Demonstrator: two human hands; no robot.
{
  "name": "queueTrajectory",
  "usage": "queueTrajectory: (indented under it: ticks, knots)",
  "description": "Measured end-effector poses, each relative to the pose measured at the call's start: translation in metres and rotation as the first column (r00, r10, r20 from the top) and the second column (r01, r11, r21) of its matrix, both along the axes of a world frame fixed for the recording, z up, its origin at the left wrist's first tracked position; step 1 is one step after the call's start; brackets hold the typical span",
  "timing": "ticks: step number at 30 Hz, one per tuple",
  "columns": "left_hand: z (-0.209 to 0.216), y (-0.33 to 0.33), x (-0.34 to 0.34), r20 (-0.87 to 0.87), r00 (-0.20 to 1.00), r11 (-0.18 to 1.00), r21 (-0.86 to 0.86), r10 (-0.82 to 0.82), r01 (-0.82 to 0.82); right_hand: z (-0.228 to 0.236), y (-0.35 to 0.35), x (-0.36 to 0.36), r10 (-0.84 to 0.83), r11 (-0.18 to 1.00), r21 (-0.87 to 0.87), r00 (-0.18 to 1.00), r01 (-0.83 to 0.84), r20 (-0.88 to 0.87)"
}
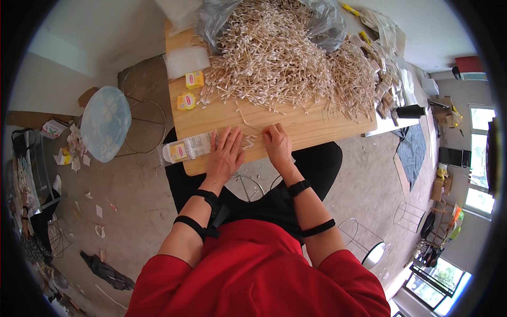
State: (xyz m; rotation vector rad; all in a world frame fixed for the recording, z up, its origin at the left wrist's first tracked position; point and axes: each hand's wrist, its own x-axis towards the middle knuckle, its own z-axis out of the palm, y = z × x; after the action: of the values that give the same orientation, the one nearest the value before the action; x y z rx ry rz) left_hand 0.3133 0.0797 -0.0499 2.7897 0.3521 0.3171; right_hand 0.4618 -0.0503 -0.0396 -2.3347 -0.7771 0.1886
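**My hands on a small bundle of cotton swabs at the near edge of the board**

My left hand lies flat, palm down, with the fingers spread. It presses on the open end of a clear plastic packet and on a small bundle of cotton swabs. The packet has its long axis left to right, nearly parallel to the near edge of the wooden board. Its closed end points to my left and hangs a little over the left edge. The swabs in the bundle lie along the same axis, and their tips point to my right.

My right hand is just beside the bundle, with fingers loosely curled. The fingertips touch the board near the swab tips. I cannot tell if it holds any swab.

Between my hands and the big heap of loose swabs there is a bare strip of wood. Two small yellow boxes stand near the left edge. The heap spills from a grey plastic bag at the far side.
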Motion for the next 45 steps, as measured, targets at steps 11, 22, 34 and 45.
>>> queueTrajectory:
  ticks: [11, 22, 34, 45]
  knots:
    - [-0.003, -0.002, -0.001, 0.032, 0.999, 0.999, 0.038, -0.021, 0.020, 0.015, 0.050, 0.005, 0.217, 0.965, 0.151, 0.976, -0.213, -0.007]
    - [0.021, 0.018, 0.001, 0.026, 0.999, 0.959, -0.280, 0.047, -0.038, 0.016, 0.013, 0.015, 0.079, 0.981, 0.171, 0.992, -0.096, 0.103]
    - [0.011, 0.025, -0.008, 0.084, 0.995, 0.943, -0.331, 0.060, -0.029, 0.004, 0.009, -0.057, -0.143, 0.934, 0.339, 0.987, 0.109, 0.076]
    - [0.008, 0.032, -0.002, -0.097, 0.983, 0.985, -0.088, -0.157, 0.148, -0.004, 0.016, -0.032, -0.111, 0.970, 0.211, 0.993, 0.118, -0.045]
